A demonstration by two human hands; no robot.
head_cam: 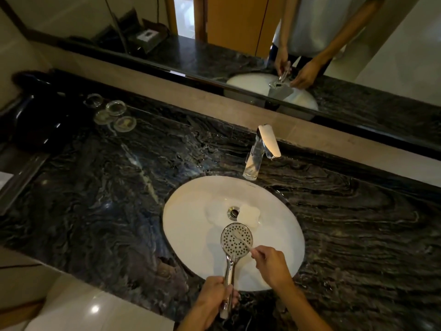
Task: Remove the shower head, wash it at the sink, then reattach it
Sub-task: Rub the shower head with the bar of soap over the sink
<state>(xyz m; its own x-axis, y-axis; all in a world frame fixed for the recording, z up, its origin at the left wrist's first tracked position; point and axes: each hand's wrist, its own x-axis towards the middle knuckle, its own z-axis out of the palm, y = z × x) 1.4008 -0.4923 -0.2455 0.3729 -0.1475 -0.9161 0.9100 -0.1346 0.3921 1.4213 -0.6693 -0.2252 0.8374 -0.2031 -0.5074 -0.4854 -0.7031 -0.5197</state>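
Left hand (216, 298): grip curled round chrome handle of shower head (236, 238), held over near part of white sink (191, 235), spray face up. Right hand (270, 266): grip pinching thin white brush (241, 240), tip laid across nozzle face. White soap piece (249, 215) beside drain (233, 212). Small mark on far sink rim, unreadable. Chrome faucet (259, 154) behind, on dark marble surface (107, 187). Far left: glass coasters (115, 114), printing illegible. Beyond: mirror (238, 32).
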